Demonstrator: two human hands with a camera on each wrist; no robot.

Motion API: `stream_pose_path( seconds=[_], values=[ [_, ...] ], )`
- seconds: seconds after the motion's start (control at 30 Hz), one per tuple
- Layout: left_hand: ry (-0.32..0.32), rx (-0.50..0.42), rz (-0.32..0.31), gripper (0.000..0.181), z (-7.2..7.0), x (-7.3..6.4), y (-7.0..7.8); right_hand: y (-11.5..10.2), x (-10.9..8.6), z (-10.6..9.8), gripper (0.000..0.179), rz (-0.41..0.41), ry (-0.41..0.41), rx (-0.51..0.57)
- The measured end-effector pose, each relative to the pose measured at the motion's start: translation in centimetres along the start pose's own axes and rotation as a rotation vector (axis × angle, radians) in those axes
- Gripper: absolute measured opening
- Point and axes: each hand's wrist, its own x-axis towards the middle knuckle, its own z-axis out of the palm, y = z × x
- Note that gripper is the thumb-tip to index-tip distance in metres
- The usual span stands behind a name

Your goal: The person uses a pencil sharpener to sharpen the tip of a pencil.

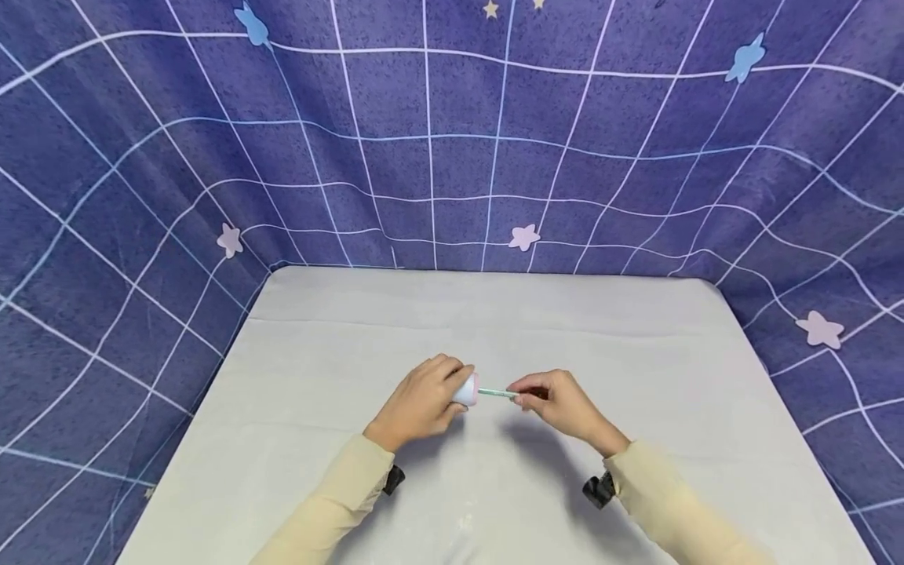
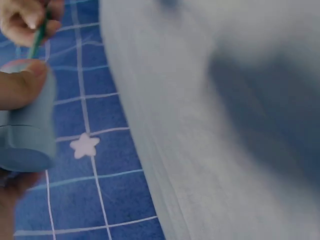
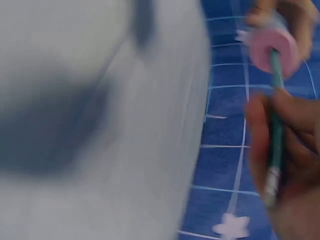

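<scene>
My left hand (image 1: 422, 396) grips a light blue cylindrical pencil sharpener (image 1: 464, 391), fingers and thumb wrapped around its sides. Its pink end (image 3: 259, 50) faces my right hand (image 1: 565, 404). A green pencil (image 1: 497, 392) runs into the hole in that pink end, so its tip is hidden inside. Between thumb and fingers, my right hand pinches the pencil's shaft; the pencil's silvery back end (image 3: 272, 182) shows by the palm in the right wrist view. In the left wrist view the sharpener's rounded blue base (image 2: 27, 157) is visible below the thumb. Both hands are above the table.
A white cloth-covered table (image 1: 353, 314) spreads beneath both hands, with their shadows on it. Blue curtains (image 1: 452, 165) with a grid and star pattern hang behind and at both sides. Dark wrist cameras (image 1: 599, 491) sit by the sleeves.
</scene>
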Motion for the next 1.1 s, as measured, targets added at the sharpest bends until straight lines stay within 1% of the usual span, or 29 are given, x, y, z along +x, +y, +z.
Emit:
stream_pose_path(
  seconds=[0.03, 0.1, 0.17, 0.2, 0.27, 0.3, 0.33, 0.4, 0.47, 0.53, 0.57, 0.63, 0.67, 0.7, 0.73, 0.77, 0.83, 0.87, 0.93, 0.97, 1.0, 1.03, 1.1],
  values=[
    [-0.017, -0.051, -0.065, 0.052, -0.1, 0.0, -0.1, -0.1, 0.1, 0.2, 0.018, -0.112, 0.067, -0.154],
    [-0.048, -0.172, -0.183, 0.051, -0.5, 0.1, -0.4, -0.2, 0.3, 0.7, 0.022, -0.309, 0.225, -0.457],
    [-0.076, -0.310, -0.273, 0.048, -1.0, 0.2, -0.7, -0.2, 0.4, 1.0, 0.021, -0.464, 0.360, -0.672],
    [-0.088, -0.388, -0.308, 0.044, -1.2, 0.2, -0.9, -0.1, 0.5, 1.1, 0.021, -0.519, 0.402, -0.733],
    [-0.125, -0.543, -0.353, 0.037, -1.7, 0.3, -1.2, 0.1, 0.6, 1.2, 0.025, -0.618, 0.470, -0.794],
    [-0.144, -0.617, -0.361, 0.033, -1.9, 0.3, -1.3, 0.1, 0.6, 1.2, 0.028, -0.669, 0.502, -0.809],
    [-0.166, -0.686, -0.363, 0.030, -2.1, 0.4, -1.4, 0.1, 0.6, 1.2, 0.030, -0.721, 0.536, -0.824],
    [-0.214, -0.821, -0.352, 0.026, -2.2, 0.3, -1.7, 0.0, 0.7, 1.1, 0.027, -0.820, 0.586, -0.846],
    [-0.258, -0.935, -0.343, 0.027, -2.2, 0.3, -1.9, -0.3, 0.8, 1.0, 0.023, -0.902, 0.619, -0.859],
    [-0.293, -1.050, -0.337, 0.031, -2.1, 0.1, -2.1, -0.6, 0.9, 0.9, 0.021, -0.956, 0.619, -0.872],
    [-0.305, -1.098, -0.341, 0.032, -2.1, 0.1, -2.1, -0.7, 0.9, 0.9, 0.021, -0.970, 0.609, -0.871],
    [-0.321, -1.157, -0.344, 0.031, -2.1, 0.0, -2.1, -1.0, 0.8, 0.9, 0.021, -0.970, 0.586, -0.856],
    [-0.326, -1.163, -0.348, 0.030, -2.1, 0.0, -2.0, -1.1, 0.7, 0.9, 0.022, -0.956, 0.569, -0.846],
    [-0.324, -1.147, -0.345, 0.028, -2.1, 0.1, -1.9, -1.2, 0.7, 0.9, 0.023, -0.932, 0.549, -0.831],
    [-0.317, -1.102, -0.341, 0.026, -2.0, 0.1, -1.6, -1.3, 0.6, 1.0, 0.025, -0.895, 0.527, -0.808],
    [-0.303, -1.035, -0.327, 0.024, -2.1, 0.2, -1.4, -1.4, 0.5, 1.1, 0.028, -0.848, 0.504, -0.778],
    [-0.271, -0.863, -0.286, 0.022, -2.0, 0.3, -0.7, -1.6, 0.2, 1.2, 0.031, -0.745, 0.459, -0.706],
    [-0.245, -0.768, -0.261, 0.023, -2.0, 0.3, -0.4, -1.7, 0.1, 1.3, 0.029, -0.685, 0.434, -0.665],
    [-0.178, -0.568, -0.185, 0.031, -1.8, 0.3, 0.1, -1.9, -0.1, 1.4, 0.020, -0.555, 0.390, -0.564],
    [-0.143, -0.464, -0.136, 0.035, -1.8, 0.3, 0.4, -2.0, -0.2, 1.4, 0.015, -0.476, 0.357, -0.495],
    [-0.113, -0.360, -0.082, 0.039, -1.7, 0.4, 0.5, -2.1, -0.2, 1.3, 0.011, -0.382, 0.306, -0.400],
    [-0.082, -0.256, -0.021, 0.043, -1.6, 0.4, 0.6, -2.2, -0.2, 1.1, 0.011, -0.275, 0.241, -0.278],
    [-0.007, -0.025, 0.121, 0.050, -1.3, 0.6, 0.7, -2.2, -0.2, 0.7, 0.014, -0.031, 0.099, 0.012]
  ],
)
